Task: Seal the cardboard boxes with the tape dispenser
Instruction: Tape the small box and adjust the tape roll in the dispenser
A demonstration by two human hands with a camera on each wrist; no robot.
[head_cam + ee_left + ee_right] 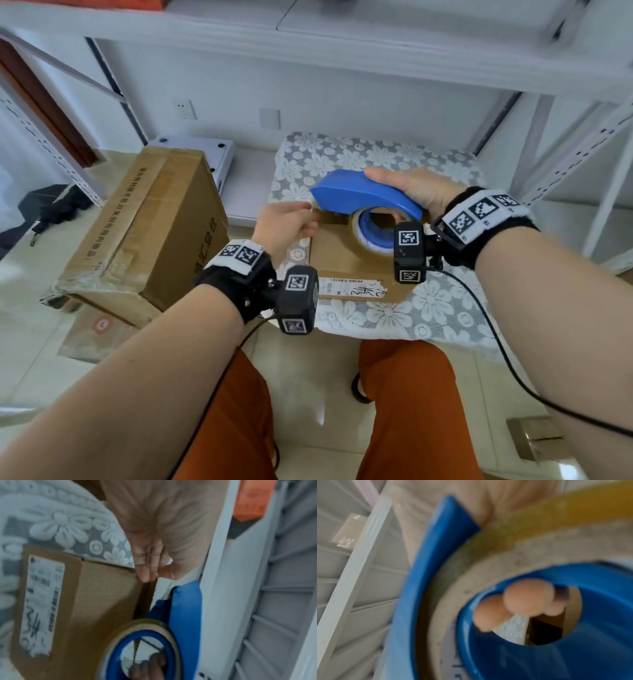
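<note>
A small cardboard box (346, 263) with a white label (352, 287) lies on a lace-covered surface (376, 157). My right hand (406, 186) grips a blue tape dispenser (359, 192) just above the box, fingers (528, 599) curled through the core of its clear tape roll (371, 240). My left hand (308, 214) is at the dispenser's front end and pinches the free tape end there. In the left wrist view the left hand's fingertips (145, 574) meet the thumb by the box (102, 595) edge, next to the dispenser (187, 608).
A large taped cardboard box (147, 233) leans on the floor to the left, over flat cardboard (99, 332). White shelf uprights (582, 150) frame the lace surface, with a shelf (342, 37) overhead. Camera cables trail from both wrists over my orange-clad legs (407, 411).
</note>
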